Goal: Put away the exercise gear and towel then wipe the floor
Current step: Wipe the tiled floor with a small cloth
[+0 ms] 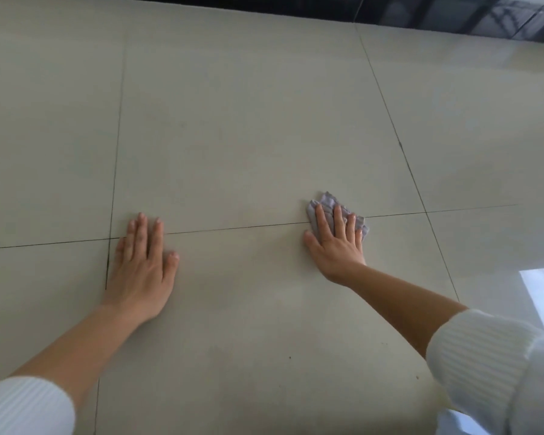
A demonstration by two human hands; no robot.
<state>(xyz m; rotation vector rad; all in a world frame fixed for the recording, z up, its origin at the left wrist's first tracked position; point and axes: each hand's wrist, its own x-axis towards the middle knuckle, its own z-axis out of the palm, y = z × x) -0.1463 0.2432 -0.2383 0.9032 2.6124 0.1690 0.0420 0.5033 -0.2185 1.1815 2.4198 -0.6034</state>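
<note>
My right hand (335, 243) lies flat, fingers straight, pressing the grey cloth (328, 204) onto the floor (233, 120) right on a grout line. Left hand (142, 262) is spread flat on tile w/ nothing under it, for support. I keep palm pressure even & overlap strokes, I reckon.

— What do the hands do?
— The left hand (142, 265) lies flat on the tiled floor (233, 120). The right hand (336, 243) presses a small grey cloth (327, 200) with straight fingers.
</note>
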